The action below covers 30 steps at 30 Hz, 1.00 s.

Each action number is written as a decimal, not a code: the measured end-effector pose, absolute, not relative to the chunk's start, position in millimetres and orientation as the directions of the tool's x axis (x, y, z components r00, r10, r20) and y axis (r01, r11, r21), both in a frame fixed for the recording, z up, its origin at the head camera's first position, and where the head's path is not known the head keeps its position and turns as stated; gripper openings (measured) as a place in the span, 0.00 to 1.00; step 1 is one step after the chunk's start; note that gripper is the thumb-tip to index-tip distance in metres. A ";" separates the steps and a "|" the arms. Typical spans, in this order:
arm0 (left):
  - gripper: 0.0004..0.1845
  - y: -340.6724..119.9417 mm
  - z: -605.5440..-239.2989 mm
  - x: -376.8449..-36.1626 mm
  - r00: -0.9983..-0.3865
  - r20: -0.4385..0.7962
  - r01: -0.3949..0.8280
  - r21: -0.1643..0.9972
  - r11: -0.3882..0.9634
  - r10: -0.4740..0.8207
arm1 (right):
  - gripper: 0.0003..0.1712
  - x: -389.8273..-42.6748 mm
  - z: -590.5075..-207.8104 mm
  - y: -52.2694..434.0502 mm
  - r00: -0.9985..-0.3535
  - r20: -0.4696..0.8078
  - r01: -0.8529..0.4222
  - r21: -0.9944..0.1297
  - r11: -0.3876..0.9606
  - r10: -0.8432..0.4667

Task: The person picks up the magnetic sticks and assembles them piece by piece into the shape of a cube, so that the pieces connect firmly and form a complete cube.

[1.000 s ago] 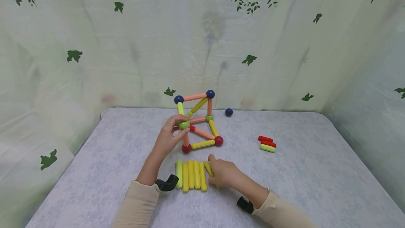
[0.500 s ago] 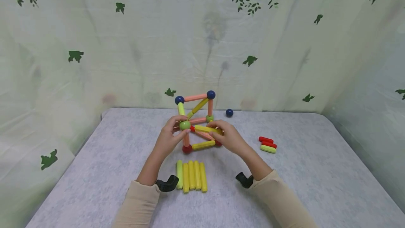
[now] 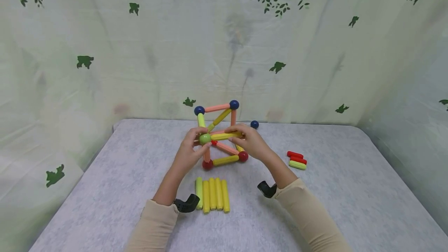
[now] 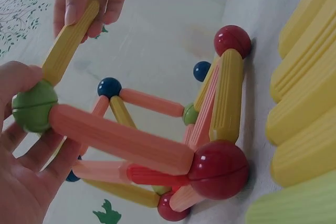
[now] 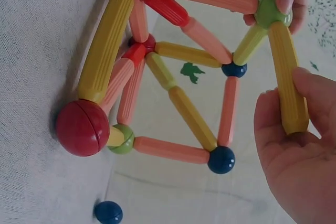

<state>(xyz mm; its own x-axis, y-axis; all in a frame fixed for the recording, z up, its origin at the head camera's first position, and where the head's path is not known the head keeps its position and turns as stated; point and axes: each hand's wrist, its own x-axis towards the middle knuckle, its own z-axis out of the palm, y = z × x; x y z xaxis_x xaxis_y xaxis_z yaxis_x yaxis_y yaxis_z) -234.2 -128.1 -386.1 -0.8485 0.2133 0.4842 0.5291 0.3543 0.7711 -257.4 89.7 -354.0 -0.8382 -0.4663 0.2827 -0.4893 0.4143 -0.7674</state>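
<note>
A frame of coloured rods and balls stands on the table, with blue balls [image 3: 234, 105] at its top and red balls [image 3: 243, 156] at its base. My left hand [image 3: 190, 147] grips the green ball [image 4: 34, 106] at the frame's near upper corner. Below that ball a pink rod [image 4: 123, 139] runs down to a red one. My right hand [image 3: 252, 141] pinches a yellow rod [image 5: 287, 77] by its outer end. In both wrist views the rod's other end meets the green ball.
Several yellow rods [image 3: 212, 194] and one light green rod [image 3: 199, 193] lie side by side in front of the frame. Two red rods [image 3: 295, 154] and a short light green rod [image 3: 297, 165] lie at the right. A loose blue ball [image 3: 254, 124] sits behind.
My right hand has lifted a yellow rod from the end of the row and brought it up to the green ball. My left hand has kept its grip there.
</note>
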 end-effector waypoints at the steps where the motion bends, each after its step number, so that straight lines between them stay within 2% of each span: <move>1: 0.21 -126.5 -387.1 -235.0 -0.842 0.495 0.539 0.757 0.370 0.215 | 0.14 -257.7 -354.8 89.6 -0.839 0.284 -0.488 -0.771 0.409 -0.464; 7: 0.14 -114.3 -391.2 -238.1 -0.796 0.583 0.582 0.662 0.472 0.163 | 0.15 -254.5 -352.7 88.0 -0.841 0.287 -0.479 -0.789 0.385 -0.458; 11: 0.11 -111.8 -392.3 -237.8 -0.798 0.593 0.555 0.660 0.507 0.102 | 0.17 -252.4 -347.1 95.0 -0.849 0.285 -0.456 -0.820 0.346 -0.446; 13: 0.11 -111.8 -392.6 -237.6 -0.803 0.590 0.545 0.664 0.512 0.090 | 0.19 -259.2 -352.3 105.2 -0.868 0.292 -0.432 -0.843 0.320 -0.401; 17: 0.11 -111.5 -392.6 -236.7 -0.807 0.585 0.537 0.672 0.510 0.079 | 0.20 -290.4 -384.1 132.0 -0.924 0.305 -0.365 -0.882 0.297 -0.231; 22: 0.11 -112.0 -391.6 -235.1 -0.811 0.580 0.532 0.679 0.506 0.073 | 0.20 -321.7 -410.5 152.5 -0.970 0.220 -0.243 -0.886 0.394 -0.103; 30: 0.11 -111.2 -390.7 -233.7 -0.819 0.569 0.528 0.691 0.494 0.078 | 0.31 -349.3 -419.7 156.9 -0.985 -0.012 -0.092 -0.804 0.587 -0.171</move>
<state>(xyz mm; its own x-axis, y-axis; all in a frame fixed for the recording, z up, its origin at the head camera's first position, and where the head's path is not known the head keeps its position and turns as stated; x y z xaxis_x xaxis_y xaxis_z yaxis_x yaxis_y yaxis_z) -233.7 -111.2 -390.7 -0.8185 0.0781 0.5692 0.5276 0.4944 0.6908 -349.3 156.9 -419.7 -0.9851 -0.1714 -0.0123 -0.0921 0.5869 -0.8044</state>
